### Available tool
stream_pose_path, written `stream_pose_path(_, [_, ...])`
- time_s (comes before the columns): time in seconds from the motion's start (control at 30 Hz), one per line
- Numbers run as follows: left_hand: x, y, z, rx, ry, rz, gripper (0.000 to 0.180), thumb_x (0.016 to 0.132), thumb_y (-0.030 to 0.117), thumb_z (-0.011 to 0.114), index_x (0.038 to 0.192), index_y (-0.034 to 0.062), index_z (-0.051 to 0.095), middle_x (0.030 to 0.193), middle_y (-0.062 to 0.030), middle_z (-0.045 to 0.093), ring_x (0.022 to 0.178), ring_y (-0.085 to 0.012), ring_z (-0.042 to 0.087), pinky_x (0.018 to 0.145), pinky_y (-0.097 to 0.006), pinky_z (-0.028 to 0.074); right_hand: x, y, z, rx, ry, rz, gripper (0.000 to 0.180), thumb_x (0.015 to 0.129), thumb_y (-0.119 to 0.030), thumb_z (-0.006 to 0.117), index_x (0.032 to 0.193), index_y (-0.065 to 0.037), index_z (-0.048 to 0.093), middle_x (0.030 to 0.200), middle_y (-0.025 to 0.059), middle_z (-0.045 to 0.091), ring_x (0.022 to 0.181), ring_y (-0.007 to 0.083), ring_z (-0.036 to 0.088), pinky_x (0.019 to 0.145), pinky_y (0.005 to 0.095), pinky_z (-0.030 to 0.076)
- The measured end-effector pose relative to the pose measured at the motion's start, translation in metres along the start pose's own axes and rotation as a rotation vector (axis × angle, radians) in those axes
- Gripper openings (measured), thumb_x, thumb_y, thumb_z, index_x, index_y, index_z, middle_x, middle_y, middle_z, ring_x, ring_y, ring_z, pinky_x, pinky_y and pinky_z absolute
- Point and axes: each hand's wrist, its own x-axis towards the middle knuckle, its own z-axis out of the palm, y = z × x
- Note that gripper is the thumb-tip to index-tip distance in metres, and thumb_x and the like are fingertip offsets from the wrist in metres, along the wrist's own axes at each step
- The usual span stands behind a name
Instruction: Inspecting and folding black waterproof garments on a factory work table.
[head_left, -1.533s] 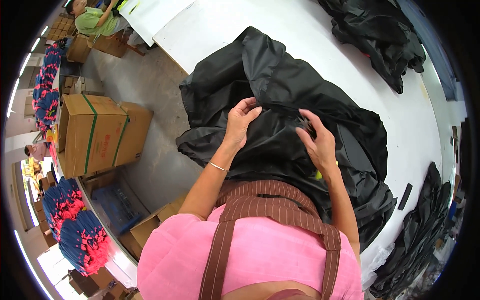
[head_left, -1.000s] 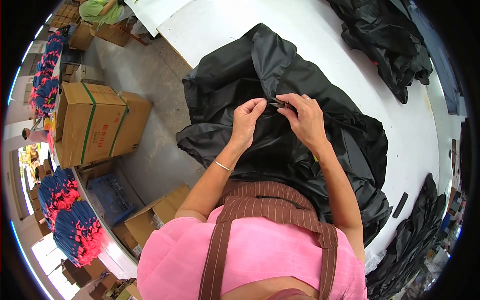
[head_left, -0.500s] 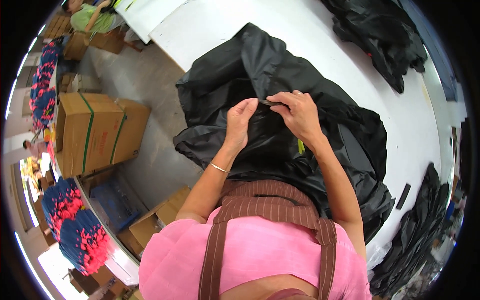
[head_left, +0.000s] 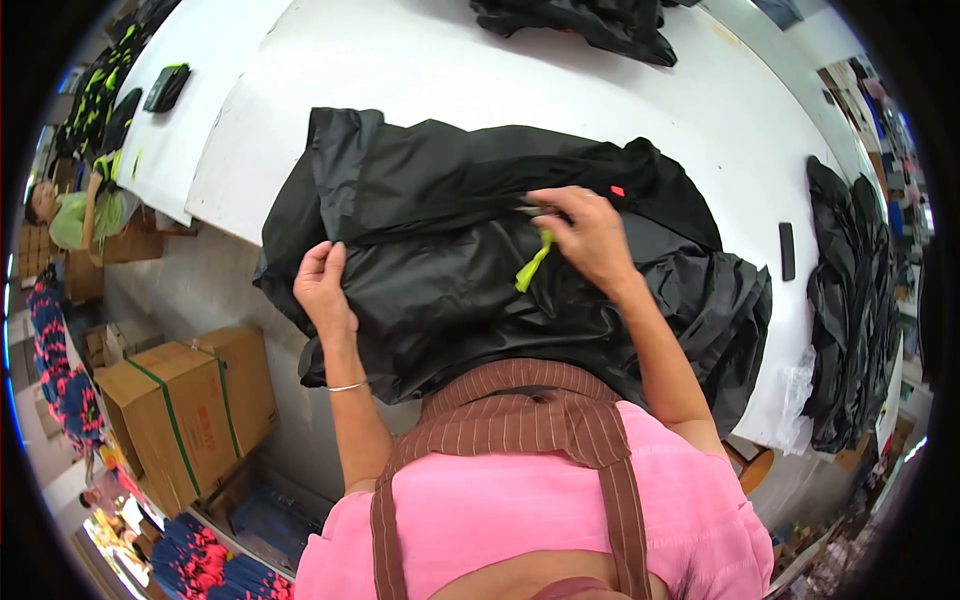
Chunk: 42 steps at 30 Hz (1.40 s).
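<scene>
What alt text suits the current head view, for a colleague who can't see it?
A person's left hand pinches black fabric spread over a white table, while the right hand holds a small metal-tipped tool beside a yellow-green ribbon. Another black bundle lies at the right; a cardboard box stands at the left.

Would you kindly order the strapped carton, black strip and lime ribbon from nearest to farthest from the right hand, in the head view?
1. Lime ribbon, just beside the right hand
2. Black strip, right, on the table
3. Strapped carton, far left
</scene>
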Motion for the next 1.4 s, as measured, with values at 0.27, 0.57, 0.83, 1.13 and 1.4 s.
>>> stream_pose_path(0.27, [-0.018, 0.058, 0.106, 0.551, -0.106, 0.604, 0.011, 0.085, 0.001, 0.058, 0.095, 0.0017, 0.063, 0.084, -0.0035, 0.057, 0.073, -0.0089, 0.052, 0.066, -0.022, 0.043, -0.097, 0.109, -0.014, 0.185, 0.307, 0.493, 0.026, 0.078, -0.011, 0.066, 0.104, -0.007, 0.065, 0.093, 0.0099, 0.066, 0.086, 0.0234, 0.064, 0.078, 0.0297, 0.049])
stream_pose_path(0.57, [-0.042, -0.062, 0.279, 0.617, -1.159, 0.632, 0.024, 0.079, 0.008, 0.063, 0.102, 0.0022, 0.064, 0.101, -0.0149, 0.065, 0.095, -0.0327, 0.061, 0.08, -0.039, 0.049, -0.105, 0.086, -0.001, 0.118, 0.362, 0.403, 0.028, 0.076, -0.007, 0.062, 0.105, -0.01, 0.064, 0.102, 0.0061, 0.062, 0.09, 0.0265, 0.062, 0.075, 0.0314, 0.049])
stream_pose_path(0.83, [-0.034, -0.101, 0.29, 0.928, -1.09, 0.116, 0.025, 0.072, 0.013, 0.07, 0.094, 0.0025, 0.069, 0.082, -0.0112, 0.067, 0.078, -0.0243, 0.065, 0.071, -0.033, 0.051, -0.111, 0.089, -0.001, 0.145, 0.357, 0.467, 0.021, 0.077, -0.01, 0.063, 0.097, -0.007, 0.066, 0.101, 0.005, 0.06, 0.088, 0.0265, 0.062, 0.073, 0.0337, 0.049])
stream_pose_path(1.13, [-0.025, -0.093, 0.28, 0.691, -1.154, -0.234, 0.019, 0.082, 0.012, 0.068, 0.092, -0.0044, 0.068, 0.076, -0.001, 0.064, 0.066, -0.0062, 0.055, 0.061, -0.021, 0.047, -0.075, 0.103, -0.022, 0.272, 0.439, 0.51, 0.013, 0.083, -0.012, 0.065, 0.092, -0.003, 0.067, 0.083, 0.0089, 0.064, 0.076, 0.0227, 0.062, 0.069, 0.0306, 0.047])
stream_pose_path(1.4, [-0.03, -0.071, 0.279, 0.269, -1.181, -0.649, 0.018, 0.085, 0.011, 0.065, 0.095, -0.0043, 0.067, 0.087, -0.0034, 0.066, 0.08, -0.0073, 0.057, 0.074, -0.021, 0.045, -0.048, 0.081, -0.015, 0.047, 0.402, 0.506, 0.031, 0.073, -0.022, 0.074, 0.094, -0.01, 0.056, 0.093, 0.003, 0.057, 0.078, 0.0268, 0.061, 0.065, 0.0381, 0.048])
